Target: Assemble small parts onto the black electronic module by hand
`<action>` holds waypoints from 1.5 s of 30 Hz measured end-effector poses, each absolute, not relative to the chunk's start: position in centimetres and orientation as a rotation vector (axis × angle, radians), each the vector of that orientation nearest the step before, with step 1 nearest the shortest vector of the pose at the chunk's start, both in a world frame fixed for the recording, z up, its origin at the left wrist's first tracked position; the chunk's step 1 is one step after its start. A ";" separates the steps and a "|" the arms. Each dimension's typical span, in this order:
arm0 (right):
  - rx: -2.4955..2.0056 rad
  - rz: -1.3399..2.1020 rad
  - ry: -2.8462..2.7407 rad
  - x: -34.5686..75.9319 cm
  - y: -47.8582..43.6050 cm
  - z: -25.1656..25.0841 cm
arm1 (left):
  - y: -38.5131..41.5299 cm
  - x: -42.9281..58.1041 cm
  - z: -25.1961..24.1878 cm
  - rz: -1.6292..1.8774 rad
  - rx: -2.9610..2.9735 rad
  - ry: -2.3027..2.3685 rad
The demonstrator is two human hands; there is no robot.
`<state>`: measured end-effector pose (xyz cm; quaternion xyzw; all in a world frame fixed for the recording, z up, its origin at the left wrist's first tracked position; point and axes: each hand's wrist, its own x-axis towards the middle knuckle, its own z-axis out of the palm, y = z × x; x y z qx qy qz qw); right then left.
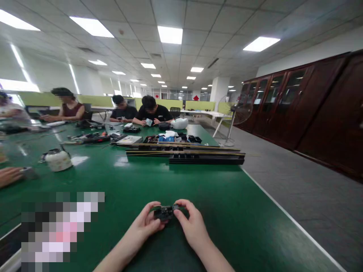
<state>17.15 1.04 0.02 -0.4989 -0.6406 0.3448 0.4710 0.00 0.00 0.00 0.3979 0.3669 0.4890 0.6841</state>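
My left hand (pixel 149 223) grips a small dark electronic part (pixel 163 213), with fingers behind it and the thumb along its near side. At the part's right end, my right hand (pixel 193 223) pinches a small greyish piece (pixel 176 207) between thumb and fingertips. Whether that piece is joined to the dark part or separate, I cannot tell. Both hands are close together above the green tabletop (pixel 227 211). Fine details of the part are too small to make out.
Long black rails (pixel 207 158) with thin yellowish rods lie across the table ahead. A white pot-like container (pixel 58 159) stands at left, near another person's hand (pixel 11 176). Several people sit at the far side among tools and parts. A pixelated patch covers the lower left.
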 end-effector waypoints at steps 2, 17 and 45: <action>-1.244 0.827 -1.532 17.3 1.4 0.0 | 0.1 -0.1 -0.1 1.101 0.892 0.829; -1.377 0.699 -1.275 18.5 2.1 -0.3 | -0.1 -0.2 0.6 1.093 0.916 0.832; -1.210 0.748 -1.556 17.1 0.3 1.4 | 0.2 -0.4 0.1 1.053 0.935 0.844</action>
